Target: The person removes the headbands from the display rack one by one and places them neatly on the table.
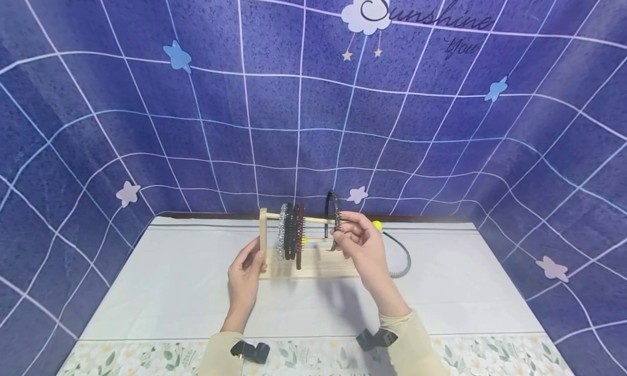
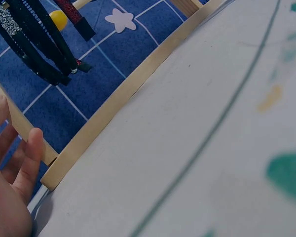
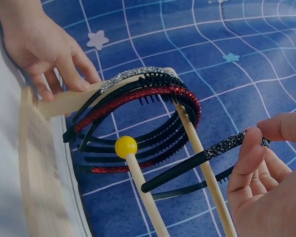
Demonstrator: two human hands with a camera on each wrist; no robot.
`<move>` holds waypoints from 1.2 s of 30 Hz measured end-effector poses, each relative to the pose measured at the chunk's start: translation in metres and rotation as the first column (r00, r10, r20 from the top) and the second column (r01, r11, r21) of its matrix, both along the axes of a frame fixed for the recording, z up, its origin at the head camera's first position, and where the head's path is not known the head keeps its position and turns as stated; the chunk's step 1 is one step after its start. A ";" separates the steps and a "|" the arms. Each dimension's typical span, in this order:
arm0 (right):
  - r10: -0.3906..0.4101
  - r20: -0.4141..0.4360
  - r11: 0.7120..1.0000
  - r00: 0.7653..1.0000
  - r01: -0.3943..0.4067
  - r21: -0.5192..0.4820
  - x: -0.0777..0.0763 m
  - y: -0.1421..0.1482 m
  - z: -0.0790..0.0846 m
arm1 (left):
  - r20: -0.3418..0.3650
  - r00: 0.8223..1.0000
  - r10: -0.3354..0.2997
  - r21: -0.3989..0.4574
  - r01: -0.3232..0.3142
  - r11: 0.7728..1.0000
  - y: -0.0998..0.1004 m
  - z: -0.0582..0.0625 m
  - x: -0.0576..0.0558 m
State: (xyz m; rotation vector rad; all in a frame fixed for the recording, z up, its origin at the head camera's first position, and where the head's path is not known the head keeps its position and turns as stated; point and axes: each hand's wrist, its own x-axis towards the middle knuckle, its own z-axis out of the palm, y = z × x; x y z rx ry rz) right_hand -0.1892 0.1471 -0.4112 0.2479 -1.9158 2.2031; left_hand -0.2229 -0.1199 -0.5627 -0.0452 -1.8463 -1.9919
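My left hand [image 1: 245,278] grips the upright [image 1: 263,229] of a wooden headband stand at its left end, thumb in front. Between the thumb and fingers of my right hand [image 1: 367,256] is a black glittery headband [image 3: 222,148], pinched by its curved band. The stand's upper rod [image 3: 202,153] runs through this headband's open curve. Farther left along the rod hang a silver headband [image 1: 281,232], several black headbands [image 3: 133,84] and a red glittery headband [image 1: 300,245]. A yellow ball [image 3: 126,147] caps a lower rod, which passes under the headbands.
A dark toothed headband [image 1: 409,259] lies on the white tabletop [image 1: 176,278] to the right of the stand's wooden base [image 1: 313,267]. Another yellow ball [image 1: 376,225] shows behind my right hand. A blue gridded cloth [image 1: 274,104] hangs behind the table.
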 end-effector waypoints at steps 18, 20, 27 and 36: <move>-0.002 -0.034 1.000 0.999 0.002 -0.005 0.008 0.012 0.007 | -0.005 1.000 -0.008 0.003 0.008 1.000 0.000 0.000 0.000; -0.004 -0.040 1.000 0.999 0.004 -0.002 0.009 0.014 0.007 | -0.006 1.000 -0.008 0.002 0.008 1.000 0.000 0.000 0.000; -0.012 -0.075 1.000 0.997 0.012 -0.003 0.011 0.023 0.010 | 0.005 1.000 -0.014 -0.012 0.014 1.000 -0.001 -0.001 0.000; -0.048 -0.075 0.999 0.996 0.047 -0.015 0.012 0.032 0.016 | 0.024 1.000 -0.011 -0.017 0.012 1.000 0.000 0.001 0.001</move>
